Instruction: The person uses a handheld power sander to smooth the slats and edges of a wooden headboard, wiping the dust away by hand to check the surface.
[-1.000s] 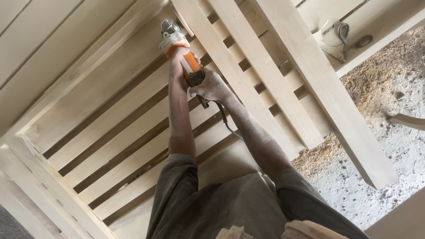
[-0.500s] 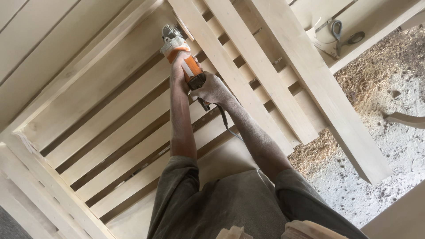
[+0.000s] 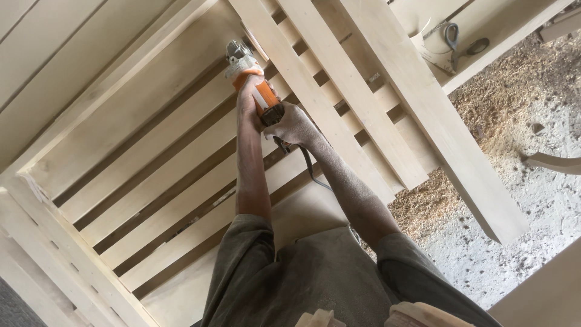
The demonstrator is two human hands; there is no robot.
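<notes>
While both arms stretch out over the pale slatted wooden frame (image 3: 151, 175), the orange angle grinder (image 3: 254, 85) sits near the frame's far end, just beside the long planks (image 3: 363, 103) that lie across the slats. Its long axis runs from lower right to upper left, with the grey head pointing away from the person toward the upper left and the black cable (image 3: 308, 166) trailing back from its tail along the right forearm. The left hand (image 3: 248, 91) wraps the front of the orange body, fingers curled tight round it. The right hand (image 3: 292, 124) clasps the dark rear grip, fingers closed about it. Both forearms are dusted with fine powder.

Against the picture a second ago, the grinder has shifted slightly down and to the right in the view, its direction much the same and both hands gripping as before. The planks, the scissors (image 3: 460, 45) lying on a white container (image 3: 433, 51) at the upper right, and the sawdust on the floor (image 3: 508, 121) have all slid a little upward and leftward in the view.
</notes>
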